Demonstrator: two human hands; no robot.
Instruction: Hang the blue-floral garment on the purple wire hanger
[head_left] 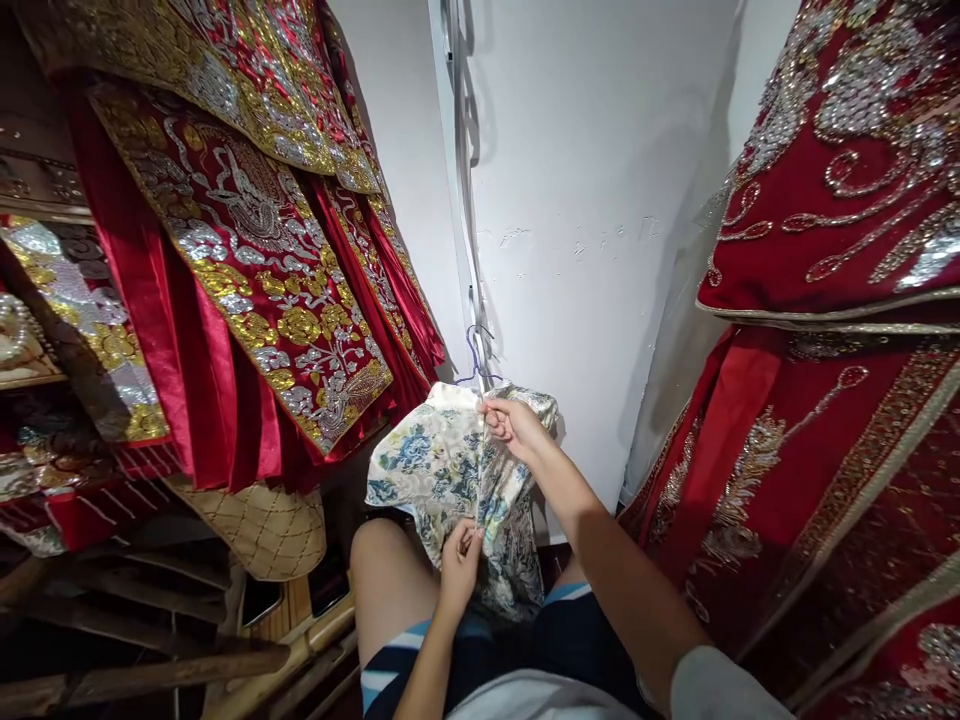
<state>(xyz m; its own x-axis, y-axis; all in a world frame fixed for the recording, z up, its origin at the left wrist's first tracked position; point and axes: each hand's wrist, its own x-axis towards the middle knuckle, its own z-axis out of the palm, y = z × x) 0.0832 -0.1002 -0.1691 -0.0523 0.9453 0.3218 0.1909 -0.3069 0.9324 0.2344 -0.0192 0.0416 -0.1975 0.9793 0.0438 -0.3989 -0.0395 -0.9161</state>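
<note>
A white blouse (439, 455) with a blue, green and yellow floral print hangs on a dark blue hanger (474, 350) in front of me. The hanger is hooked at the low end of a metal rail (457, 180) on the wall. Near the collar, my right hand (514, 425) is closed in a pinch on the blouse's front edge. Lower on the same front opening, my left hand (461, 550) pinches the cloth. Any button or fastener between the fingertips is too small to make out.
Red garments with gold and silver sequins (277, 250) hang at left. Red beaded garments (810, 420) hang close on the right. A bamboo frame (150, 675) stands at lower left, with a phone-like dark object (262, 600) on its slats. Behind the blouse rises a white wall (577, 150).
</note>
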